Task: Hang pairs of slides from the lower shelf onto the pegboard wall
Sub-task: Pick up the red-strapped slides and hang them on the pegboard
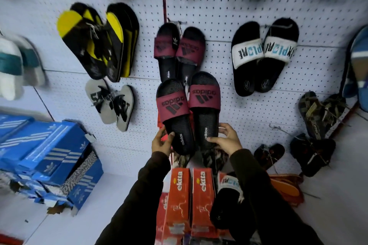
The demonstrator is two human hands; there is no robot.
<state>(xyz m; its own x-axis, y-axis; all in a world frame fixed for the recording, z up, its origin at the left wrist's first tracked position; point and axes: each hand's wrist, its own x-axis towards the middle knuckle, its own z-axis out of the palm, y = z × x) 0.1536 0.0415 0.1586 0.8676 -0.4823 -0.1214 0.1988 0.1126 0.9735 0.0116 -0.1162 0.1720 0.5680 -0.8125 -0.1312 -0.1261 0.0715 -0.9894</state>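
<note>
I hold up a pair of black slides with maroon adidas straps against the white pegboard wall (229,6). My left hand (161,141) grips the heel of the left slide (175,113). My right hand (227,135) grips the heel of the right slide (205,105). Both slides point toes up, just below an identical maroon pair (179,51) hanging on a peg. A black slide with a white strap (229,197) lies on the lower shelf by my right sleeve.
Hung on the wall are a black-and-white "Explore" pair (264,55), yellow-black flip-flops (97,40) and grey flip-flops (111,103). Blue adidas boxes (49,155) are stacked at the left. Red "ekta" boxes (191,201) stand below my hands. Dark sandals (312,151) lie at the right.
</note>
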